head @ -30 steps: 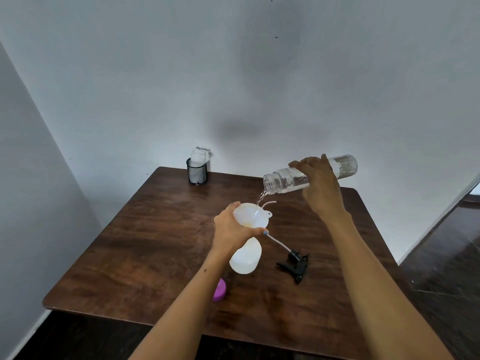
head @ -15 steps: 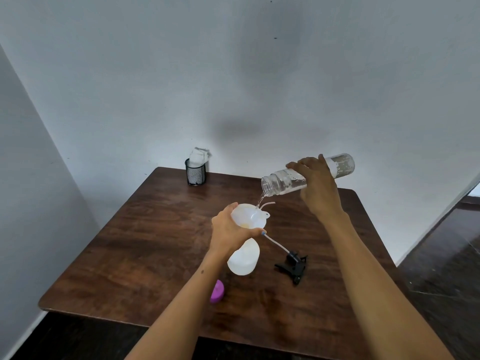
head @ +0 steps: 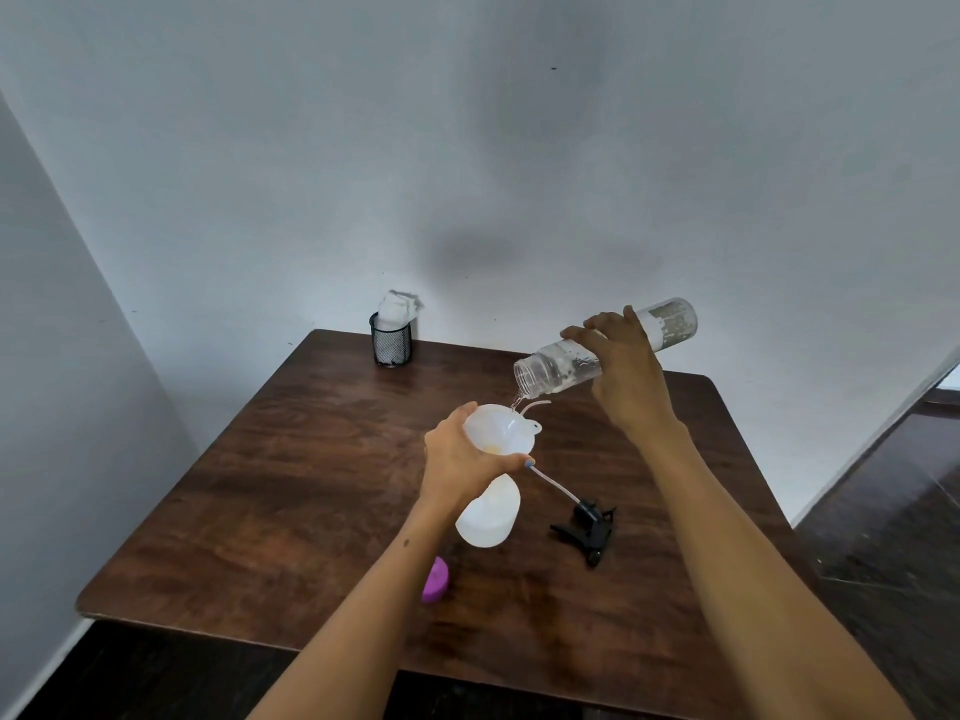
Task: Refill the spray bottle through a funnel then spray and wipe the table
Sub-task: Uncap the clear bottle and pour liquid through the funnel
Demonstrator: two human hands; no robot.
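Observation:
A white translucent spray bottle (head: 488,517) stands on the brown wooden table (head: 291,459) with a white funnel (head: 501,428) in its neck. My left hand (head: 460,459) grips the funnel and the bottle's neck. My right hand (head: 626,376) holds a clear water bottle (head: 558,363) tilted down to the left, its mouth just above the funnel, and a thin stream of water runs into the funnel. The black spray head (head: 587,527) with its clear tube lies on the table to the right of the spray bottle.
A purple cap (head: 435,579) lies near the table's front edge, partly behind my left forearm. A black mesh cup (head: 390,343) with a white cloth (head: 397,306) in it stands at the back left by the wall. Dark floor runs along the right side.
The water bottle's far end has risen a little, so the bottle tilts more steeply. Both hands and the spray bottle stay where they were.

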